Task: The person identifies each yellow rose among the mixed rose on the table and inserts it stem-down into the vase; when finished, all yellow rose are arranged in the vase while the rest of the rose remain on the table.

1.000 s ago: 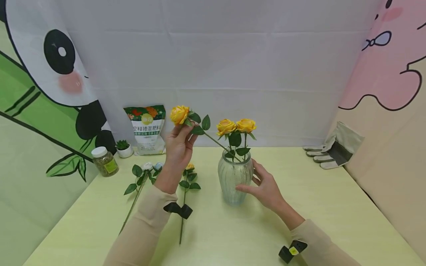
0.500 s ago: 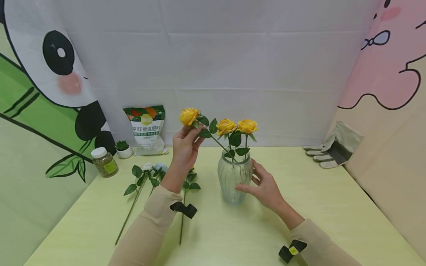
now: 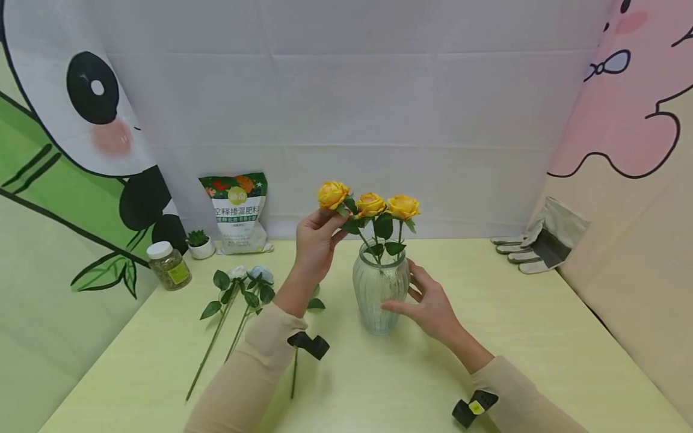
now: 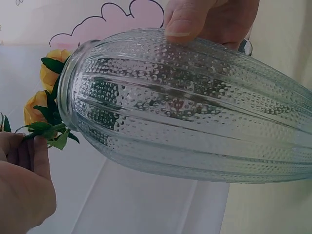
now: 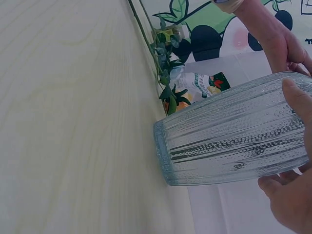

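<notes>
A ribbed clear glass vase (image 3: 381,294) stands upright on the table. My right hand (image 3: 430,307) grips its right side, thumb in front and fingers behind; the right wrist view shows the thumb and fingers around the vase (image 5: 234,141). Two yellow roses (image 3: 403,207) stand in the vase. My left hand (image 3: 319,243) pinches a third yellow rose (image 3: 332,195) just under its bloom, left of the others. That rose's stem leans into the vase mouth. In the left wrist view, my left hand (image 4: 24,180) holds a leafy stem beside the vase rim.
White and blue roses (image 3: 261,275) lie on the table at left, and another stem (image 3: 294,373) lies partly hidden under my left arm. Behind stand a fertilizer bag (image 3: 238,213), a small potted succulent (image 3: 200,245) and a jar (image 3: 169,266). Gloves (image 3: 547,237) lie at the back right.
My left hand has moved right with the yellow rose, bringing its bloom close to the other two and its stem more upright. My right hand stays on the vase.
</notes>
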Motion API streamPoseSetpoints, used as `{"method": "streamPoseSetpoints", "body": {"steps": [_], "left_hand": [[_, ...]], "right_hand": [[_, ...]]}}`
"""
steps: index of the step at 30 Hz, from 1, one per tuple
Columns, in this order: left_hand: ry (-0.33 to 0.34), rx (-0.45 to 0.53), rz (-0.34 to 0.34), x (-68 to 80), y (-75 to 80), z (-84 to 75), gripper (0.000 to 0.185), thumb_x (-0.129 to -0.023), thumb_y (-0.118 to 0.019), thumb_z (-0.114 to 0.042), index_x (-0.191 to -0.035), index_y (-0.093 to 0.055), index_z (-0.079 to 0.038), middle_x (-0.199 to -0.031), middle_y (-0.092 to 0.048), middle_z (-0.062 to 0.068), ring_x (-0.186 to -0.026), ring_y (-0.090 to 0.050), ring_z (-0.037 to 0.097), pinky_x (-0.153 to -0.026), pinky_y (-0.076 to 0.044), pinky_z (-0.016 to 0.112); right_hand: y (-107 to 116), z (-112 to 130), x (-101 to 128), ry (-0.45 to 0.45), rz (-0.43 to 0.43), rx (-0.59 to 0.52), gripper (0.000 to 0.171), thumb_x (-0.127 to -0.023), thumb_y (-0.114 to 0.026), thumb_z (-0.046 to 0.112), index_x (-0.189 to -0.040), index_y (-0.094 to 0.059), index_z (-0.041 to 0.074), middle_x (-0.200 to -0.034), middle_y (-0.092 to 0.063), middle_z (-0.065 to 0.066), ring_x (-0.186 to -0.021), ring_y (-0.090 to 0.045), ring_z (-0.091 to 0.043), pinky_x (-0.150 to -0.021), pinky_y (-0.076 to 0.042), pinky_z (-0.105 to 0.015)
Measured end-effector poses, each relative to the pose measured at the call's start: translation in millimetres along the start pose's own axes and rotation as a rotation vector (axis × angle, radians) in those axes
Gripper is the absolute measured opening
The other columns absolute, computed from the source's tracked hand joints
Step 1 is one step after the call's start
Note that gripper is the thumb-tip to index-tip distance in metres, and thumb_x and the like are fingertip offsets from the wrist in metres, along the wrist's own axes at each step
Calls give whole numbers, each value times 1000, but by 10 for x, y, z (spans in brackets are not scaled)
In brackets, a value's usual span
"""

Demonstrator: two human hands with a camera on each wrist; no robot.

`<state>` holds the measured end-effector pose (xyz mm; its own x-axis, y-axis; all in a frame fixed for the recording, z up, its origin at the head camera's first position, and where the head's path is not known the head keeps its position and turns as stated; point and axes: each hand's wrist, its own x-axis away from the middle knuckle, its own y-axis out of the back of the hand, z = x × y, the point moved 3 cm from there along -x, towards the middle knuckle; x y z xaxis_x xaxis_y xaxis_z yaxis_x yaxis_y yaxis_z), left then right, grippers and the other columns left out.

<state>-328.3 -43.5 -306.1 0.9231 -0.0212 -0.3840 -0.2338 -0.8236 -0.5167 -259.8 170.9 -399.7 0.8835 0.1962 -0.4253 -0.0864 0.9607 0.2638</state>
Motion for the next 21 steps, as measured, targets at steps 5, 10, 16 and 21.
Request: {"method": "streamPoseSetpoints", "body": {"steps": [5, 10, 16, 21], "left_hand": [[3, -32, 16, 22, -18, 30, 21, -93, -62, 10, -105, -72, -5, -97, -70, 6, -87, -70, 17, -78, -59, 27], [-8, -101, 39, 29, -61, 51, 25, -93, -63, 8, -118, -65, 9, -96, -69, 5, -86, -70, 15, -74, -59, 25], [16, -202, 84, 46, -98, 102, 35, -91, -63, 9, -125, -60, 16, -94, -71, 3, -85, -71, 14, -79, -60, 29], [10, -274, 120, 46, -92, 135, 33, -89, -66, 8, -122, -63, 15, -96, -73, 3, -91, -70, 13, -86, -58, 32]], "right_hand": [[-1, -6, -3, -1, 3, 4, 94, -78, -88, 11, -154, -35, 5, -155, -39, -12, -139, -42, -33, -108, -40, -36], [10, -4, -2, 0, -2, 10, 93, -78, -88, 12, -155, -35, 6, -154, -40, -12, -139, -42, -33, -108, -40, -37], [-2, -9, 6, -11, 2, 4, 93, -79, -88, 12, -155, -34, 6, -155, -39, -11, -140, -41, -33, -109, -40, -38], [-14, -17, 5, -21, 4, 8, 94, -79, -87, 13, -155, -33, 7, -156, -38, -11, -140, -41, -32, -109, -40, -39]]}}
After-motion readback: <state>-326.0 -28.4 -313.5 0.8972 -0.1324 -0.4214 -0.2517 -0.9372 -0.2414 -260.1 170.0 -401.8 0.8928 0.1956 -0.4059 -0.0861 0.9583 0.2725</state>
